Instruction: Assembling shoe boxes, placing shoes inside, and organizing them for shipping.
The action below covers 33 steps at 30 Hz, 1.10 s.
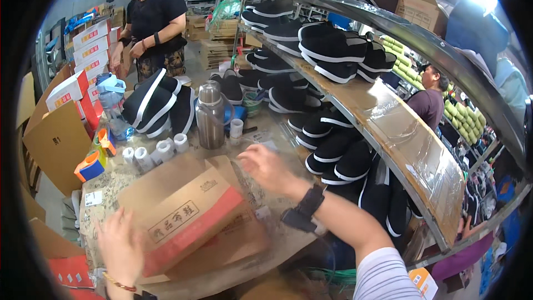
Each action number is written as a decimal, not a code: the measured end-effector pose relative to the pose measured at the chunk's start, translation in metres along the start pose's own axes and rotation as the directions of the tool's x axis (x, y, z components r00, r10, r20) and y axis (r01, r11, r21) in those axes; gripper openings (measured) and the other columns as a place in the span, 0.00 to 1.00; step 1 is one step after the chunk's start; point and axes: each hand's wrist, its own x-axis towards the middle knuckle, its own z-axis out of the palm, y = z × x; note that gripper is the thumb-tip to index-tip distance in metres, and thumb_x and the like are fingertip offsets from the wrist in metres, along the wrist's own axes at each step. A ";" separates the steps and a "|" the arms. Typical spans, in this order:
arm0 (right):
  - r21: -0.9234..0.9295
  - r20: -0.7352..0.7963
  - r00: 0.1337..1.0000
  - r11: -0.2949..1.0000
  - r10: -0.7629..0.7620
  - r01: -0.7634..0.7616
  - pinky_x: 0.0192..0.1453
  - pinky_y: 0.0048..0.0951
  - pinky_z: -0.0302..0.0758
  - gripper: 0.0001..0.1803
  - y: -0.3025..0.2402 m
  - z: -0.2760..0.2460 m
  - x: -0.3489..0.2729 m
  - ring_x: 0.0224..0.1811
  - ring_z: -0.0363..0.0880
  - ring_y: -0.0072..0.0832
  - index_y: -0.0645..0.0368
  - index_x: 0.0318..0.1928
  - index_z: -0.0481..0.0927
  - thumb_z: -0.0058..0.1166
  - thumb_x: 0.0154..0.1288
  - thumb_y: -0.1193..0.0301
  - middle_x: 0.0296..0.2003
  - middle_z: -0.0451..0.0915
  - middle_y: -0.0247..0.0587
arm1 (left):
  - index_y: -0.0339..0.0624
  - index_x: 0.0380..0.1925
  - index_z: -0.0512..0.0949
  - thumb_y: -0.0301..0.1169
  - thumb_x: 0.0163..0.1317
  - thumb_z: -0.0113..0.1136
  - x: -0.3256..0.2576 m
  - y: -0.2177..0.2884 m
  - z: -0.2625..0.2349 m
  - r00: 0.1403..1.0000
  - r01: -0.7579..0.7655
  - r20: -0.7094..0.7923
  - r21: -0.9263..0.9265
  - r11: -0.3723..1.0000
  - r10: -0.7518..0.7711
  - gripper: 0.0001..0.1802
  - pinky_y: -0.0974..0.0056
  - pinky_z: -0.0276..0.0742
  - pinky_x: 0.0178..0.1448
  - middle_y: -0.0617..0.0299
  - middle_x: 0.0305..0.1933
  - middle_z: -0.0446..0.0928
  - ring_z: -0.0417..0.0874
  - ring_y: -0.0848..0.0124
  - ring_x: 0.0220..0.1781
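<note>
A brown and red cardboard shoe box [191,216] sits at an angle on the work table, its edges somewhat blurred, with a brown cardboard flap at its far side. My left hand [119,244] is beside the box's left end, blurred, fingers apart; whether it touches the cardboard I cannot tell. Above the table past the box's far right corner hovers my right hand [269,171], fingers loosely bent and apart, holding nothing. A dark strap with a small device [304,208] is around my right wrist.
Beyond the box stand white label rolls [144,158], orange tape dispensers [90,165], a steel thermos [210,116] and a water jug [112,105]. Black shoes [333,50] fill the rack [388,116] on the right. One person [152,16] stands far left, another [427,97] behind the rack.
</note>
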 end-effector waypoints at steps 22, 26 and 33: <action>-0.568 -0.369 0.699 0.447 0.612 -0.691 0.50 0.44 0.74 0.29 0.255 -0.130 0.028 0.49 0.80 0.49 0.60 0.43 0.81 0.63 0.52 0.47 0.42 0.82 0.54 | 0.41 0.67 0.63 0.43 0.62 0.57 0.015 0.018 0.035 0.989 -0.144 0.067 0.182 0.973 0.134 0.35 0.47 0.50 0.72 0.48 0.60 0.69 0.68 0.54 0.61; -0.266 -0.292 0.858 0.826 0.422 -0.497 0.31 0.39 0.71 0.27 0.173 -0.098 0.044 0.24 0.79 0.43 0.65 0.20 0.77 0.58 0.58 0.50 0.20 0.80 0.48 | 0.33 0.61 0.67 0.37 0.49 0.61 0.005 0.016 0.041 0.974 -0.159 -0.127 0.201 0.967 0.186 0.37 0.41 0.52 0.67 0.44 0.52 0.69 0.68 0.49 0.55; 0.934 -0.207 0.839 0.358 0.503 0.016 0.43 0.23 0.76 0.10 0.027 -0.057 -0.042 0.37 0.79 0.21 0.61 0.44 0.80 0.50 0.69 0.68 0.37 0.81 0.35 | 0.44 0.50 0.79 0.27 0.41 0.67 -0.030 0.027 0.027 0.899 -0.194 -0.379 0.111 0.975 0.222 0.29 0.56 0.61 0.44 0.61 0.34 0.70 0.70 0.61 0.38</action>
